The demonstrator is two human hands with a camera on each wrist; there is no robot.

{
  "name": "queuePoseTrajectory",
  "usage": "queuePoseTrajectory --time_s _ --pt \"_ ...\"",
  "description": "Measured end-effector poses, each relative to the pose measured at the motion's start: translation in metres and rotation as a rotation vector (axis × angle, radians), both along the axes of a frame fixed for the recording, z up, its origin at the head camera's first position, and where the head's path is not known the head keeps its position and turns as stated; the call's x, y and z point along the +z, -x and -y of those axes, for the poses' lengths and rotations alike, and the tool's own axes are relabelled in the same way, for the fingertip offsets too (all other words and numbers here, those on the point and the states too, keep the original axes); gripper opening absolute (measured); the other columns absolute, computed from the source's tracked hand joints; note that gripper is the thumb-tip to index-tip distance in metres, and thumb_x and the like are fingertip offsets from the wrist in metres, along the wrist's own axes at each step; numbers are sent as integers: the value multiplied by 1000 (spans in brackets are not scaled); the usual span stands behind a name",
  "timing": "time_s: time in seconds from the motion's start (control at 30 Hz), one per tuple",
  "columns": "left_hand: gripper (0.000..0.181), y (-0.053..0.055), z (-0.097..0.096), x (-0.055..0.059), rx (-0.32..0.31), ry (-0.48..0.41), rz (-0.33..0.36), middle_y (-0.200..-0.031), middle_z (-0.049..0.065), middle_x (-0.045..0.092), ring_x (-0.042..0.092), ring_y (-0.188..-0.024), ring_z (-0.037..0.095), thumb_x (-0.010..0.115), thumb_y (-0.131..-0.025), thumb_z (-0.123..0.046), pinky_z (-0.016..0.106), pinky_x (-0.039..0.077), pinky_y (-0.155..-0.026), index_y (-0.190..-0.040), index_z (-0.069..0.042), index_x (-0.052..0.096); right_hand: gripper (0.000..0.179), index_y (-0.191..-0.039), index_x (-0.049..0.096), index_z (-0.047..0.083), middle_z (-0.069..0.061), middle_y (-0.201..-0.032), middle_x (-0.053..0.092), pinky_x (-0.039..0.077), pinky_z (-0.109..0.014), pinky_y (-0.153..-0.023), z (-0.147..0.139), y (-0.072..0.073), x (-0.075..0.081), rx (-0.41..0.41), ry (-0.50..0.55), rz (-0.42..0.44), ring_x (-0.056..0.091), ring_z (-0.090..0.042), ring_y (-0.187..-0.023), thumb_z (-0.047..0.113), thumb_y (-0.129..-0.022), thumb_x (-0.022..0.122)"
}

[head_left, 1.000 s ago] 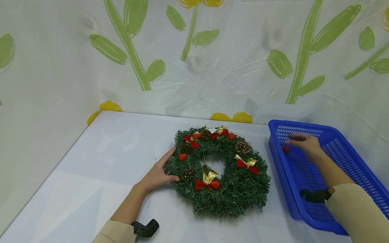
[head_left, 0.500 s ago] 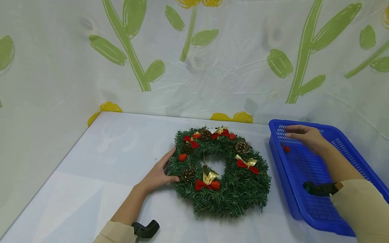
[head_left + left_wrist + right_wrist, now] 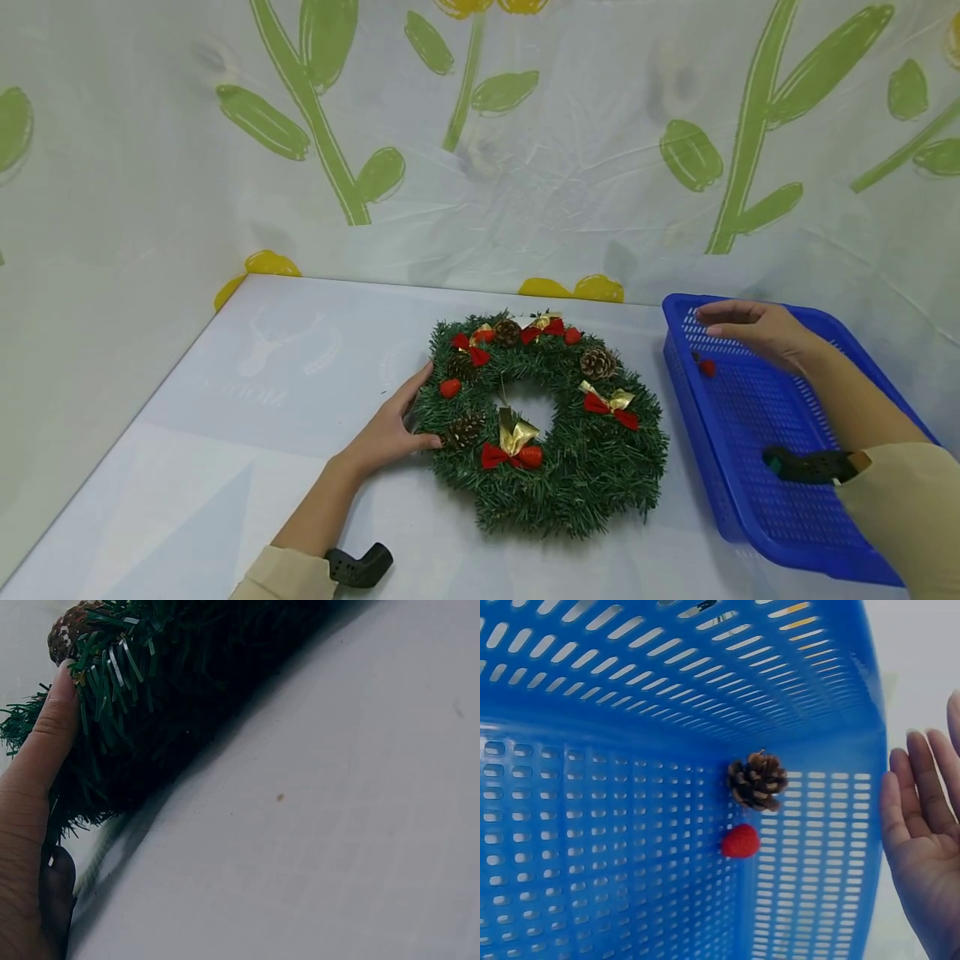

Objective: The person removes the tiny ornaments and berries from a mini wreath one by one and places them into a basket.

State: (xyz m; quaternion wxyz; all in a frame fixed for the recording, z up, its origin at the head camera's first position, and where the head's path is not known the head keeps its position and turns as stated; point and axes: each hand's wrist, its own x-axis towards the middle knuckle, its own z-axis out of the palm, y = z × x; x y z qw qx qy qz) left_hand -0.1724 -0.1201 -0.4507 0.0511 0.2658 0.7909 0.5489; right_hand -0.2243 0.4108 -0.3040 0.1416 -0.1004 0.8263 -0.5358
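Note:
A green Christmas wreath [image 3: 592, 475] lies on the table, trimmed with pine cones, red berries and red-and-gold bows. At its left edge my left hand [image 3: 393, 429] holds it, thumb on top beside a pine cone and fingers along the outer side. In the left wrist view, the thumb [image 3: 49, 739] presses into the green needles. My right hand [image 3: 757, 333] hovers over the far end of a blue basket [image 3: 712, 467], its fingers loosely extended and nothing in them. Inside the basket, a pine cone [image 3: 757, 782] and a red strawberry-like ornament [image 3: 741, 841] lie close together.
The perforated basket stands right of the wreath, its rim raised above the white table [image 3: 300, 400]. A cloth wall [image 3: 555, 192] printed with green plants rises behind. Black wrist devices [image 3: 362, 566] sit on both forearms.
My right hand has risen slightly and shifted a little within the basket's outline, its forearm swinging right. The left hand and wreath have stayed in place.

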Motion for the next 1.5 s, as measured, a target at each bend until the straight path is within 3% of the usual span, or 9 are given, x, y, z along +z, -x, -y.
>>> queuePoseTrajectory --time_s 0.23,0.37,0.63,0.73,0.97,1.27,1.5 --pt "105 1 1 0 -4 3 -16 -158 12 13 12 -143 38 78 -73 -43 57 21 -111 -154 -21 15 34 -124 63 14 17 -112 65 48 -11 -83 4 -3 13 18 -35 -37 59 3 -104 1 -94 55" --pt "105 1 1 0 1 9 -12 -158 11 13 13 -143 38 76 -72 -49 57 20 -111 -154 -24 15 37 -126 60 10 14 -114 65 47 -12 -85 6 -3 21 88 -6 -51 60 1 -104 -6 -93 52" --pt "106 0 0 0 -6 4 -17 -158 13 13 12 -143 39 74 -72 -53 58 20 -111 -154 -22 15 39 -126 61 12 10 -115 66 48 -13 -85 18 -7 31 109 37 -57 62 -2 -104 -6 -92 54" --pt "106 0 0 -1 -5 5 -13 -158 13 13 13 -143 39 74 -72 -53 59 21 -110 -154 -22 15 39 -124 61 11 8 -115 67 49 -14 -85 26 -8 32 110 72 -66 62 -3 -103 -8 -91 54" --pt "105 2 0 -4 4 14 -29 -158 12 14 13 -143 38 74 -72 -53 58 22 -110 -153 -24 15 39 -123 63 16 11 -114 67 50 -16 -84 45 -9 32 87 42 -88 62 -4 -105 -5 -91 57" --pt "104 3 0 -4 -3 7 -31 -158 11 14 13 -143 37 74 -72 -52 57 20 -111 -153 -24 15 39 -127 59 10 12 -115 66 50 -17 -87 64 -4 28 143 104 -72 61 -3 -106 -6 -91 57" --pt "104 3 0 -5 -7 -2 -28 -158 11 13 12 -143 37 76 -73 -46 58 20 -111 -153 -24 15 45 -128 58 17 11 -117 64 50 -18 -87 77 -3 22 160 160 -108 60 -4 -107 -7 -90 56"
